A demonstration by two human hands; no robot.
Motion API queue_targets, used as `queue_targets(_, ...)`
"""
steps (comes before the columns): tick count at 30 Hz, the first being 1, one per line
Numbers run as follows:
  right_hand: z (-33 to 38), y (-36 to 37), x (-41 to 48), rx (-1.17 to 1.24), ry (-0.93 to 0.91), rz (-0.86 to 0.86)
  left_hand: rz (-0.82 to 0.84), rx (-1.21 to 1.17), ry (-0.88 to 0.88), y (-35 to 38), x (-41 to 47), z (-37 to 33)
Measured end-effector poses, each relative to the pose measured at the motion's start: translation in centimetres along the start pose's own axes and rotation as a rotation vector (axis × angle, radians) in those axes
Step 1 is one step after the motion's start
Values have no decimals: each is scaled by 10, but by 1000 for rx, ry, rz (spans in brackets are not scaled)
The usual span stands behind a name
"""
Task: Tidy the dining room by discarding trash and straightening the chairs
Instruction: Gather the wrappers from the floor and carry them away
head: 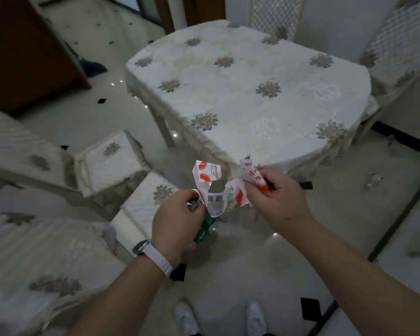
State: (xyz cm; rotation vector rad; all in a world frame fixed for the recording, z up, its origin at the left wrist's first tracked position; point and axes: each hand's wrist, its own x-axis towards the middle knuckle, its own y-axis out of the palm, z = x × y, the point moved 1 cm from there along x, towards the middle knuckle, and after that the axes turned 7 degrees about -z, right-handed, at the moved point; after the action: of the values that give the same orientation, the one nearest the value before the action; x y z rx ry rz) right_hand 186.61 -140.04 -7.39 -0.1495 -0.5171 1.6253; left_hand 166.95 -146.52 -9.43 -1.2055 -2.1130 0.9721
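pale tiled dining room, cloth-covered table [216, 98] ahead. just before its near edge, torn wrapper [210, 177] pinched by both left hand [177, 214] and right hand [274, 192]. light, limp, slick film; likely safest bunched tight, not held by corners.

Torn white-and-orange wrapper [211, 187], crumpled, barcode showing, held aloft, cloth-covered chairs [112, 161] askew, crowded at left

Left hand [177, 214] and right hand [274, 197] pinching red-and-white wrappers [209, 173], cloth-covered table [252, 93] ahead, chairs [112, 161] at left
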Motion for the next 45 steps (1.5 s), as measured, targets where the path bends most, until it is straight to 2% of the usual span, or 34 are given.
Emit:
queue_targets(4, 59, 47, -21, 62, -125, 134, -83, 48, -100, -51, -18, 47)
queue_targets(8, 111, 112, -57, 45, -212, 282, -168, -25, -171, -111, -43, 95)
queue_targets(12, 150, 183, -102, 46, -251, 394, -210, -240, -246, -176, -76, 147)
queue_targets(16, 188, 248, -149, 55, -300, 464, -197, -564, -323, -229, -111, 200)
queue_targets(19, 214, 286, -183, 59, -299, 501, -221, -747, -435, -258, -135, 238)
queue_targets(25, 248, 344, -229, 59, -296, 626, -365, -879, -545, -304, -173, 297)
queue_targets(33, 283, 414, -248, 54, -311, 743, -636, -962, -682, -359, -195, 370)
queue_targets(45, 340, 567, -230, 166, -275, 938, -861, -831, -849, -438, -159, 473)
